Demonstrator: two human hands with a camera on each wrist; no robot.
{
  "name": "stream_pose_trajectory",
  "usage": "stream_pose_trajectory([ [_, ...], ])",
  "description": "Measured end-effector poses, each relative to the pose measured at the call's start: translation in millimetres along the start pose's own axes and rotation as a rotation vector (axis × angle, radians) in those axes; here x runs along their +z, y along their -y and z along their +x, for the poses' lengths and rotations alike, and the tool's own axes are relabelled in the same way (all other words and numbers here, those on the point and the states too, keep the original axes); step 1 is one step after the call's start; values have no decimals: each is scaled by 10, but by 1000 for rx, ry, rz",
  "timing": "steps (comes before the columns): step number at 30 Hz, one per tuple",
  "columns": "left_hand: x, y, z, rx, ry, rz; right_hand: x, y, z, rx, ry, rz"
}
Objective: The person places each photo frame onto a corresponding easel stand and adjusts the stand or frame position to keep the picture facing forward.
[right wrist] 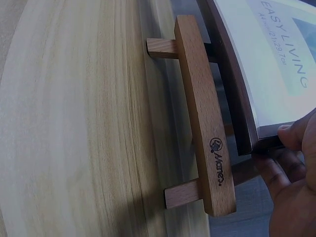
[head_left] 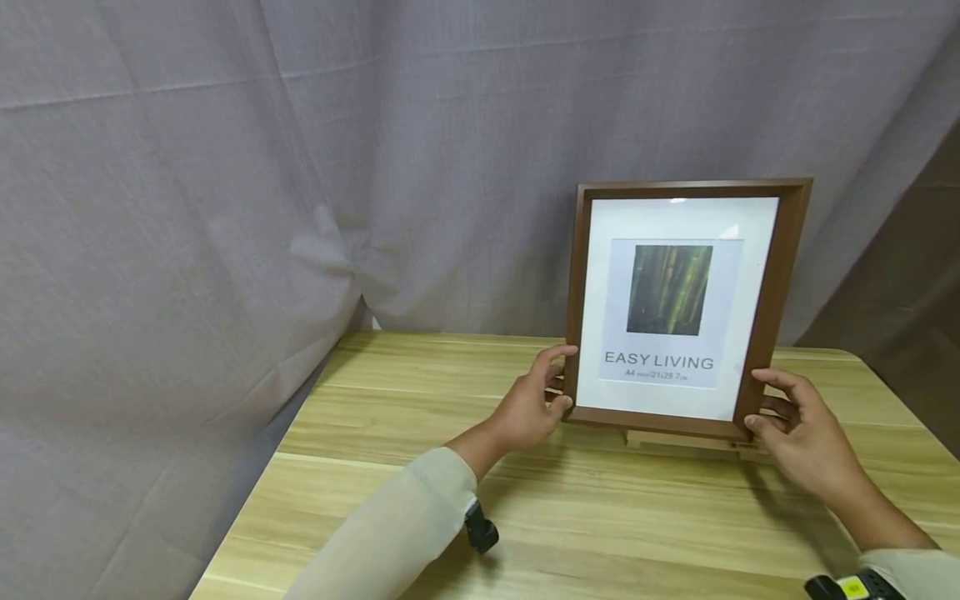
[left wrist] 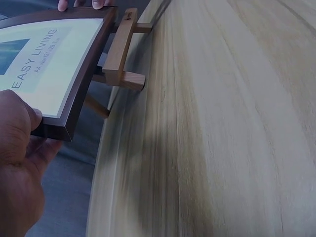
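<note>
A brown picture frame with a white mat, a bamboo print and the words EASY LIVING stands upright between both hands. My left hand grips its lower left side, thumb in front and fingers behind the edge. At the lower right corner my right hand holds it the same way. Under and behind the frame is a small wooden easel, its front ledge stamped with a brand name. In the right wrist view the frame's bottom edge is beside the ledge, with a gap between them.
The wood-grain table extends toward me and to the left. A grey curtain hangs right behind its back edge, and a darker brown cloth hangs at the right. Each wrist wears a dark camera strap.
</note>
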State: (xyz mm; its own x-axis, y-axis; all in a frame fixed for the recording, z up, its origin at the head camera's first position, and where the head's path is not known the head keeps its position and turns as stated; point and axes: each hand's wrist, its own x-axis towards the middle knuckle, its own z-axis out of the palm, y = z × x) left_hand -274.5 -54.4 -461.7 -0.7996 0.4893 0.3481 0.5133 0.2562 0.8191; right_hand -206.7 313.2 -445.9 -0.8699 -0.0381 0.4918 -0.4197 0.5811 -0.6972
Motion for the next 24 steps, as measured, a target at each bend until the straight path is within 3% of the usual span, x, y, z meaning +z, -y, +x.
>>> stream_pose_trajectory([
  [6, 5, 26, 8, -9, -11, -51, 10, 26, -6, 9, -1, -6],
  [24, 11, 35, 3, -7, -22, -46, 27, 26, -6, 28, -20, -52],
])
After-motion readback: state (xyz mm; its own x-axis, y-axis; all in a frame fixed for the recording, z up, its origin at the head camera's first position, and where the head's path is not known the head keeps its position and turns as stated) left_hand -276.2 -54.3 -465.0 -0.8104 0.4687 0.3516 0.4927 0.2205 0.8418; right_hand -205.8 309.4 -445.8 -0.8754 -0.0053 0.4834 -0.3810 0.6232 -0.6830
